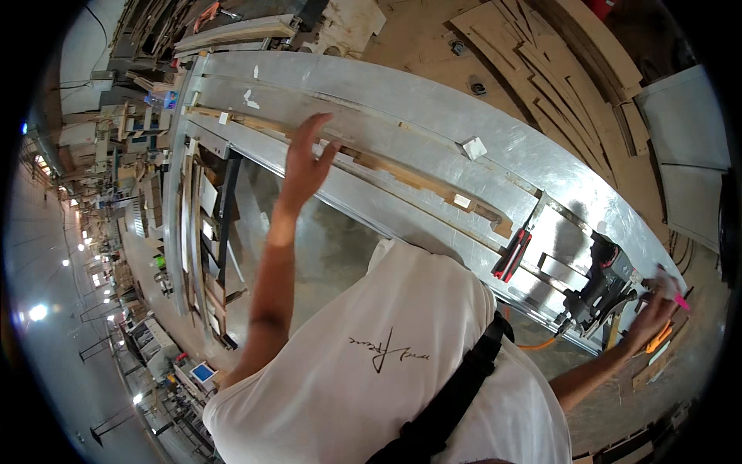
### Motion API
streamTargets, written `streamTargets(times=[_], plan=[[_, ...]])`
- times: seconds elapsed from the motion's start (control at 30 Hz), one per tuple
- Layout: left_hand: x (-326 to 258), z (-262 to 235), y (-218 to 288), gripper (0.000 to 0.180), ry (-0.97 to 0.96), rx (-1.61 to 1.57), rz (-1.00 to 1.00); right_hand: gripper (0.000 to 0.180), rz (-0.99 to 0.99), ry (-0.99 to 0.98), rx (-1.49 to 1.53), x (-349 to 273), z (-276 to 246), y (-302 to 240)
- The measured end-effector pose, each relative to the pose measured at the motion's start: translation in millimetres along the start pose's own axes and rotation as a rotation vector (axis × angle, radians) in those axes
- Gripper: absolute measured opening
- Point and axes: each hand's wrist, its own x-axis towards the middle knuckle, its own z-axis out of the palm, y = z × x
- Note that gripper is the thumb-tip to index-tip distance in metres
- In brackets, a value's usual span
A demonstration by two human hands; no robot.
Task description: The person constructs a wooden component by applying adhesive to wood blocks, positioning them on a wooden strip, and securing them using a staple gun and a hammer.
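Observation:
A long, narrow wooden strip (402,172) with notched edges and small white patches lies along the metal worktable (371,100). My left hand (307,166) is over this strip, its fingers apart and nothing visible in them. I cannot tell whether it touches the wood. At the far right, past a black power tool (604,272), my right hand (655,309) is bent around a small pink object (681,301), whose kind I cannot make out. A red and black hand tool (513,255) lies between the strip's right end and the power tool.
A small white block (473,148) sits on the table. An orange cable (537,346) hangs below the power tool, and an orange-handled tool (659,338) is near my right wrist. Wooden boards (541,85) lie on the floor beyond. More boards (202,232) stand at left.

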Motion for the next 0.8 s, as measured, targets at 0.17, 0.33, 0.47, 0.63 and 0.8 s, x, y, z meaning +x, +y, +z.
streamTargets(times=[0.17, 0.33, 0.47, 0.63, 0.8], plan=[[-16, 63, 85, 0.034, -0.21, -0.805, 0.095, 0.021, -0.328, -0.523, 0.01, -131, 216, -120], [-41, 54, 86, 0.036, -0.578, -1.243, -0.035, 0.033, -0.105, -1.115, 0.353, -188, 337, -232], [-47, 26, 39, 0.038, -0.59, -1.355, -0.145, 0.057, 0.126, -1.312, 0.548, -201, 369, -267], [-37, 13, 10, 0.037, -0.227, -1.344, -0.126, 0.023, 0.103, -1.182, 0.417, -233, 412, -273], [4, -6, -50, 0.036, 0.182, -1.059, -0.099, 0.024, -0.075, -0.836, 0.144, -250, 444, -267]])
